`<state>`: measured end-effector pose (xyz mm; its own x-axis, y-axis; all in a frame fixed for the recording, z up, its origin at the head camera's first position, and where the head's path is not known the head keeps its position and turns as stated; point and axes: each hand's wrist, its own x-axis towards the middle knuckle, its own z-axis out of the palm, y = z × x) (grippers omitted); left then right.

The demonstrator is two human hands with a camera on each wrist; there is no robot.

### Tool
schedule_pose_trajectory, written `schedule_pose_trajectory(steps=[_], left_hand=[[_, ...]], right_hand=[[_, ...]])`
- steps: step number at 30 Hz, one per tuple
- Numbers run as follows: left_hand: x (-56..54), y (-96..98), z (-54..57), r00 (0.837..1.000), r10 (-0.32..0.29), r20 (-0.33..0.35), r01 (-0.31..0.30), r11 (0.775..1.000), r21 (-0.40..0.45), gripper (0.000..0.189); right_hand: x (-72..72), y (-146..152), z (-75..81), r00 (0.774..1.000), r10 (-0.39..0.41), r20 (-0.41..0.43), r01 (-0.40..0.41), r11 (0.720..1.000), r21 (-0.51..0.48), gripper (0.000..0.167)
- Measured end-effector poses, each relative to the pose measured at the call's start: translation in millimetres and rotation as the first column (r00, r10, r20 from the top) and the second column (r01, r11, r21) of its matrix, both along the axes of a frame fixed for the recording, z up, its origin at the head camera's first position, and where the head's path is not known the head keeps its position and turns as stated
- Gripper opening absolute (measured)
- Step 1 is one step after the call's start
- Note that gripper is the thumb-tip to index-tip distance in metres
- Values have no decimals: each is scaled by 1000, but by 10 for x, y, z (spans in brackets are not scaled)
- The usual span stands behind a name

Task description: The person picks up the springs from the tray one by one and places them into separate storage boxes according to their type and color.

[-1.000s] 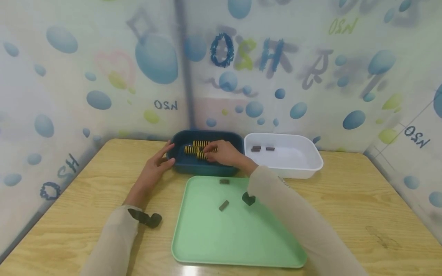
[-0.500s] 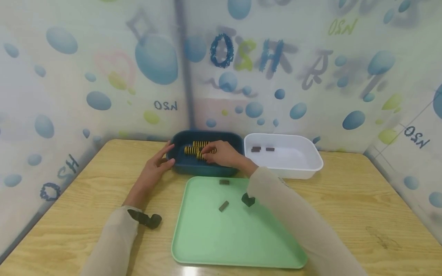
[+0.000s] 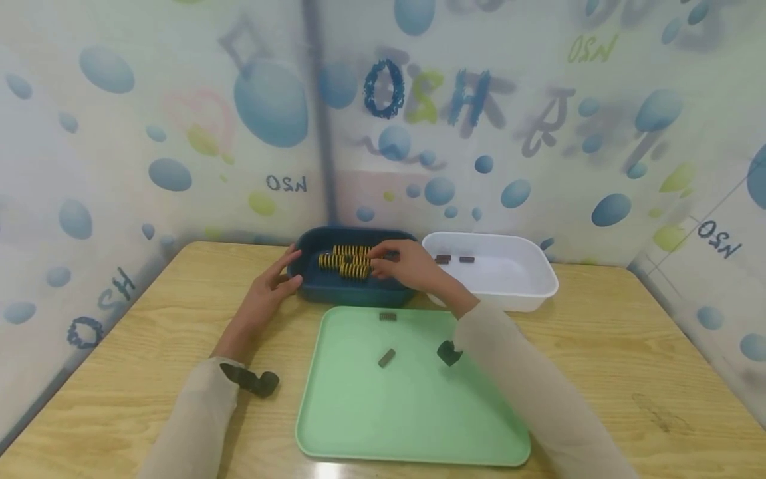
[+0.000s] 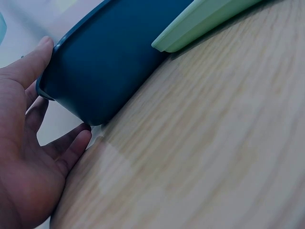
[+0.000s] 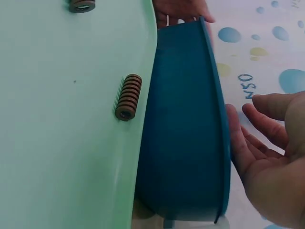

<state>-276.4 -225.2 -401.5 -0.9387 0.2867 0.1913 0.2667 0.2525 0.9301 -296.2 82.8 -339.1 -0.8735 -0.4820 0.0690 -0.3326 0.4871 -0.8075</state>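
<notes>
Several yellow-and-black coil springs (image 3: 354,271) lie in a dark blue box (image 3: 335,291). My right hand (image 3: 409,265) is over the box's right half, fingertips beside the right ends of the springs. In the right wrist view its bent fingers (image 5: 264,117) have gaps between them and hold nothing; the springs are hidden there behind the box wall. My left hand (image 3: 268,293) touches the left end of the box with spread fingers. In the left wrist view the thumb (image 4: 40,59) is at the rim and other fingertips are by the lower corner.
A green tray (image 3: 413,412) in front of the box bears two brown springs (image 3: 387,358). To the box's right stands a white box (image 3: 509,273) with a few brown springs (image 3: 467,259) inside. A patterned wall (image 3: 371,193) rises behind the table (image 3: 622,372).
My right hand has moved right, away from the front yellow springs, which now show more fully. It partly covers the white box's left edge. My left hand stays at the blue box's end.
</notes>
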Motion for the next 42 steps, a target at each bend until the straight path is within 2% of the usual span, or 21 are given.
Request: schedule_pose_trajectory(steps=[6,11,16,20,27,34,42], left_hand=[[-79,-31,-133,1000,5,-27,-5,1000,11,56],[-72,-22,-147,999,4,-41,-3,999,32,56],[-65,-16,-146,999,-2,-51,5,999,50,54],[-73,-14,-157,998,-9,-64,12,999,52,54],[-78,0,-137,998,-9,-60,11,999,38,55],[-75,-4,-126,999,-1,-52,4,999,50,56],[-54,-9,-126,999,-6,-51,9,999,53,55]], right_hand=[[126,120,9,1000,-2,-29,1,1000,-14,29],[264,195,28,1000,21,-6,-21,999,-27,25],[402,269,19,994,110,-10,-110,992,-60,22],[508,313,-30,985,175,-6,-175,984,-34,23],[656,361,-117,971,227,70,-226,974,-21,25],[729,383,-195,965,224,136,-228,974,11,28],[721,440,-349,940,267,212,-264,963,-45,24]])
